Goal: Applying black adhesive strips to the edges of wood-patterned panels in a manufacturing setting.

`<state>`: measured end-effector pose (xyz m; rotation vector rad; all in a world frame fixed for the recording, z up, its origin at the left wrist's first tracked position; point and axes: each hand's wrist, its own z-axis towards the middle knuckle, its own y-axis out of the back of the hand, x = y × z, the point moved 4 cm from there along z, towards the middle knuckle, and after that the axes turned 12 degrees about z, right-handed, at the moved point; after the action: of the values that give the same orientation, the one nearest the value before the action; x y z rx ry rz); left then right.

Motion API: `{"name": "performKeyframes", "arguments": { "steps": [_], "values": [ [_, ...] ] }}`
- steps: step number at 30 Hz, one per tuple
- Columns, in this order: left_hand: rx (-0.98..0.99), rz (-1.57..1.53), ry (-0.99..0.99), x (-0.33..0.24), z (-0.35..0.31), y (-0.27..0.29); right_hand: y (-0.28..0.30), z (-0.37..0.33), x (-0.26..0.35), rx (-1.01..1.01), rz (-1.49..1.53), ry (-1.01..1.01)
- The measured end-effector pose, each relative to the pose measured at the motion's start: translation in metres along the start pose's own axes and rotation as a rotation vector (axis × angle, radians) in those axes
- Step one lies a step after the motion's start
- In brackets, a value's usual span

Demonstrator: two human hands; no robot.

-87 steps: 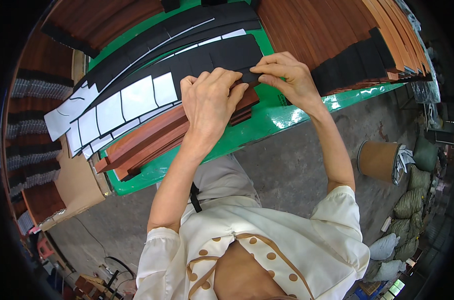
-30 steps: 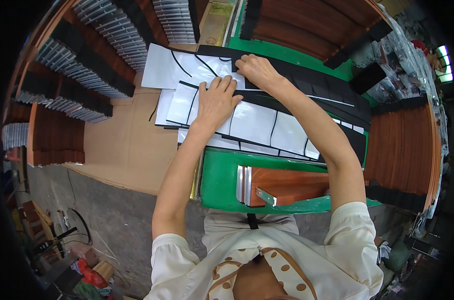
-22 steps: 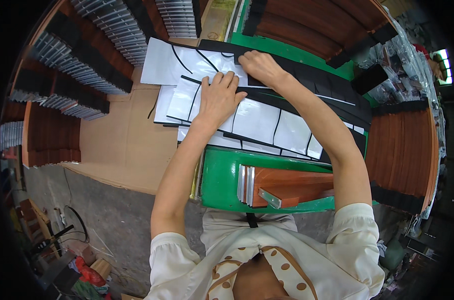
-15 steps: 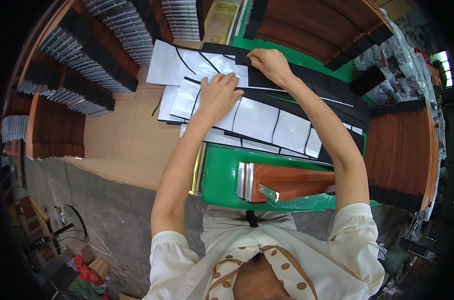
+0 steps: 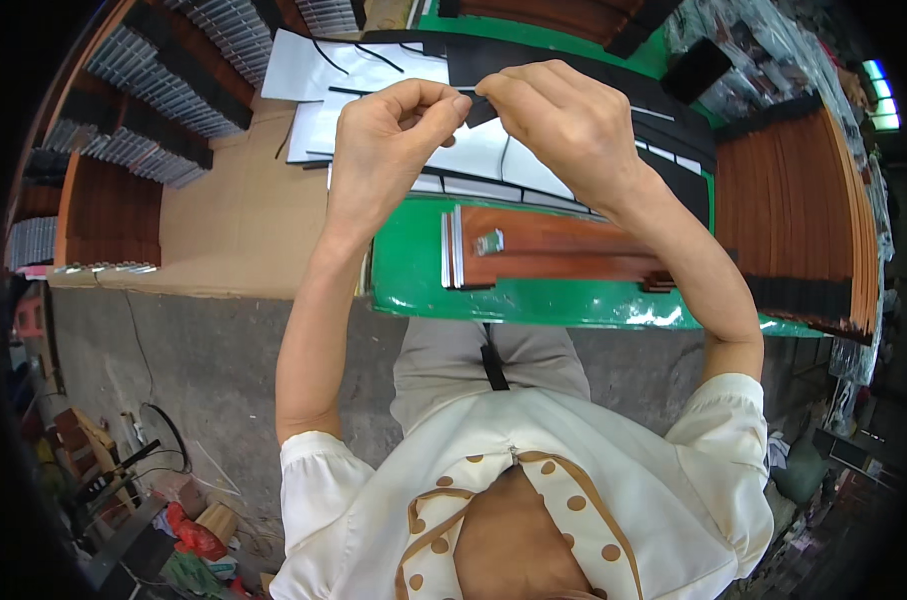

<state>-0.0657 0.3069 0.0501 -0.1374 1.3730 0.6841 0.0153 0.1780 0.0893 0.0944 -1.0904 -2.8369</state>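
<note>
My left hand and my right hand are raised close together over the green table, fingertips almost meeting. The right thumb and fingers pinch a small black strip, which hangs between the hands. My left thumb and forefinger are pressed together beside it; whether they also grip the strip is hidden. Beneath the hands lie overlapping white sheets with thin black strips along them, and long black sheets reach to the right. Nearer to me, brown wood-grain panels with silver ends rest on the green table.
Stacks of brown panels with silver edges line the left side on brown cardboard. Another tall brown stack stands at the right, beside clear plastic wrapping. Cables and odds and ends lie on the floor at lower left.
Both hands have lifted off the sheets and come together nearer to me, with the small black strip now between them. The view has shifted, so the table sits higher.
</note>
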Motion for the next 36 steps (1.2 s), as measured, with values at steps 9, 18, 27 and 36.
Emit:
{"name": "performKeyframes", "arguments": {
  "steps": [9,18,27,36],
  "values": [
    [0.219,-0.297,0.086,-0.031,-0.066,-0.028,0.055,-0.026,0.054,-0.123,0.050,0.028],
    [0.186,-0.220,0.080,-0.044,-0.110,-0.026,0.081,-0.045,0.084,0.022,0.630,-0.402],
    [-0.041,0.467,-0.631,-0.047,-0.148,-0.031,0.073,-0.075,0.099,0.272,0.571,-0.431],
    [-0.026,0.236,-0.166,0.008,-0.111,-0.025,0.046,-0.083,0.067,0.010,0.597,-0.749]
  ]
}}
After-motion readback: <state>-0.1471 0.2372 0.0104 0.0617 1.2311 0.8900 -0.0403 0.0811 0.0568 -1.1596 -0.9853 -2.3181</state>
